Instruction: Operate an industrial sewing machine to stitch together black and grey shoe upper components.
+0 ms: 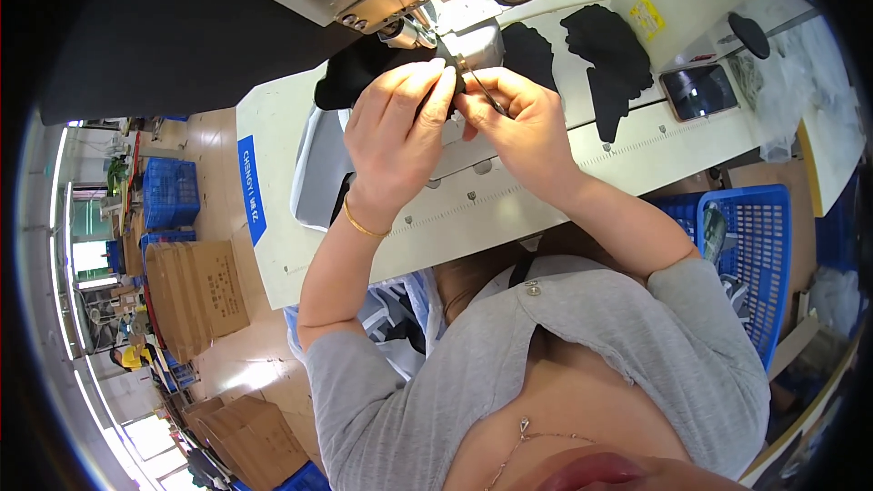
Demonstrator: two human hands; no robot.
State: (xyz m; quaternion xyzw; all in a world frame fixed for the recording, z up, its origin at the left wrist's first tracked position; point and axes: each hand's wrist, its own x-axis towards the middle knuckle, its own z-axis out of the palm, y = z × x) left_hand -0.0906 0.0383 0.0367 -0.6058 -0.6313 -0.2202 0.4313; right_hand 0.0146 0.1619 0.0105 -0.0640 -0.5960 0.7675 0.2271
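A black fabric piece (364, 68) lies under the head of a sewing machine (386, 5), close to its lit needle area. My left hand (400, 123) pinches the edge of this fabric, its fingers pressed together by the needle. Just right of it, my right hand (523, 123) is closed, its thumb and forefinger meeting at the fabric's edge. A thin dark metal tool (491, 100) runs through the right hand's grip; its exact kind is unclear. The fingertips partly cover the fabric between both hands.
Black cut fabric pieces (609, 59) lie on the white machine table (382, 245), right of the needle. Beyond them is a phone (700, 91). A blue plastic basket (764, 264) stands at my right. Cardboard boxes (195, 295) sit on the floor at left.
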